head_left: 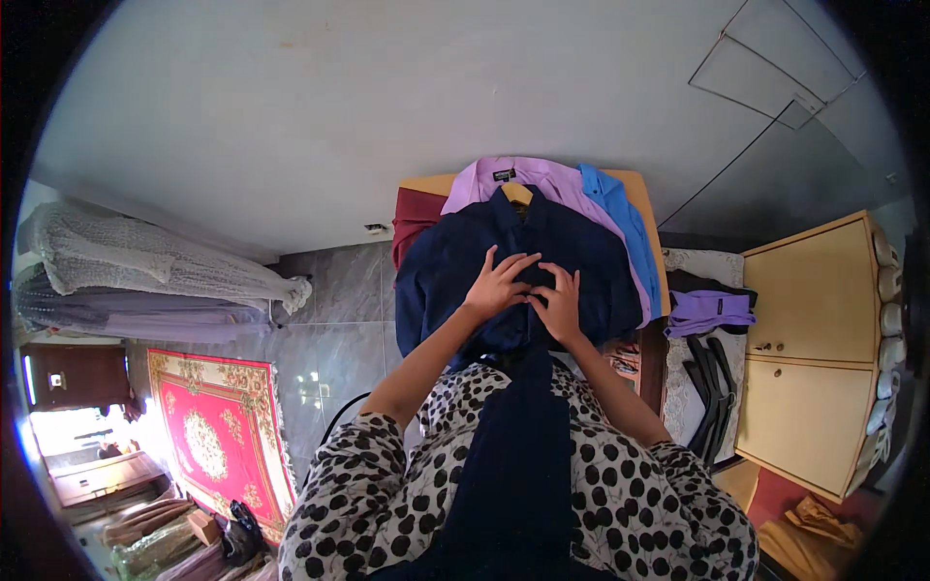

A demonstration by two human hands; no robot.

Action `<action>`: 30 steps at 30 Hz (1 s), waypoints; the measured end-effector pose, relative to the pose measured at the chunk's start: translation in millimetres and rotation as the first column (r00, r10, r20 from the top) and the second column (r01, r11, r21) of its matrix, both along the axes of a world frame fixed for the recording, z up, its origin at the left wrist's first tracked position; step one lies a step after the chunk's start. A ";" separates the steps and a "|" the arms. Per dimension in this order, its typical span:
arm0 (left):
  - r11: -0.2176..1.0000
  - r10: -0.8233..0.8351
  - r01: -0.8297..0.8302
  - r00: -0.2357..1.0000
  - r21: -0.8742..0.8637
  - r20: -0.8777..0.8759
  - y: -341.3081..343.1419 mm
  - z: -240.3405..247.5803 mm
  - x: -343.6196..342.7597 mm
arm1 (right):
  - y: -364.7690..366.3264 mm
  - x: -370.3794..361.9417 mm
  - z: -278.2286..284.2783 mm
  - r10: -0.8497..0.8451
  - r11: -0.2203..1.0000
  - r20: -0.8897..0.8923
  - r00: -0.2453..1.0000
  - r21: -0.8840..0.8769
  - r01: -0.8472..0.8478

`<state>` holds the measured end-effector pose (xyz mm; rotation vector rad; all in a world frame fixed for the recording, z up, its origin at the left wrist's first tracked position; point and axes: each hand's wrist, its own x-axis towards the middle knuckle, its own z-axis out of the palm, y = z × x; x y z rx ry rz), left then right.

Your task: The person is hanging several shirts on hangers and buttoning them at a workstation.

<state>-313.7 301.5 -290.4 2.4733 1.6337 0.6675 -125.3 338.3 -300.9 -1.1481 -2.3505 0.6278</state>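
Observation:
A navy blue long-sleeved shirt (455,244) lies spread on a light wooden table (635,184), collar away from me, with a wooden hanger (518,193) showing in the neck. My left hand (498,287) and my right hand (559,302) meet at the shirt's front opening, below the collar. Thumbs and forefingers close on the cloth edge there, while other fingers are raised. Any button between the fingertips is too small to make out. Beneath the navy shirt lie a lilac shirt (470,190), a blue shirt (608,198) and a maroon garment (411,215).
To the right, black hangers (712,387) and a folded purple garment (712,310) lie on a lace-covered surface beside a cream cabinet (809,300). Pale garments (160,261) hang at the left, above a red patterned carpet (215,426). A grey wall (436,87) stands behind the table.

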 end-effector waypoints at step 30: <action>0.988 -0.152 0.149 0.985 0.031 0.087 8.0 -18.6 -14.6 | 1.3 -5.2 -17.3 -0.145 0.977 0.019 0.989 -0.152 0.146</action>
